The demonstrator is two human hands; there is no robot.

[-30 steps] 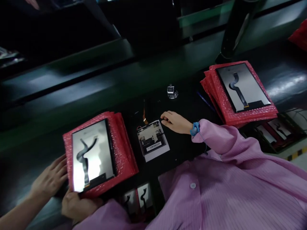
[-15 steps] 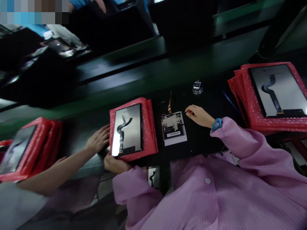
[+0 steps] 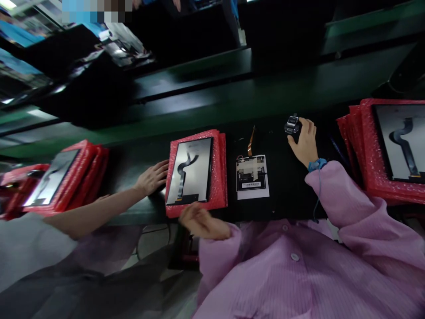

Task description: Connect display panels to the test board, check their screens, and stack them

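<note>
My right hand reaches to a small chrome tally counter on the dark bench. Its thumb and fingers are apart at the counter's right side; whether they touch it is unclear. My left hand, smeared by motion, is at the lower edge of a stack of red bubble-wrap sleeves. On that stack lies an LCD panel with a black flex cable. Between my hands rests a flat module with an exposed circuit board, a copper-coloured flex strip and a white label.
A co-worker's hand lies beside the middle stack's left edge. More red sleeves with panels stand at left and right. A blue pen-like stick lies near the right stack. Dark raised ledges run behind the bench.
My right hand has moved from beside the circuit-board module to the tally counter. My left hand has come off the stack's lower left corner and moved right. The view has shifted.
</note>
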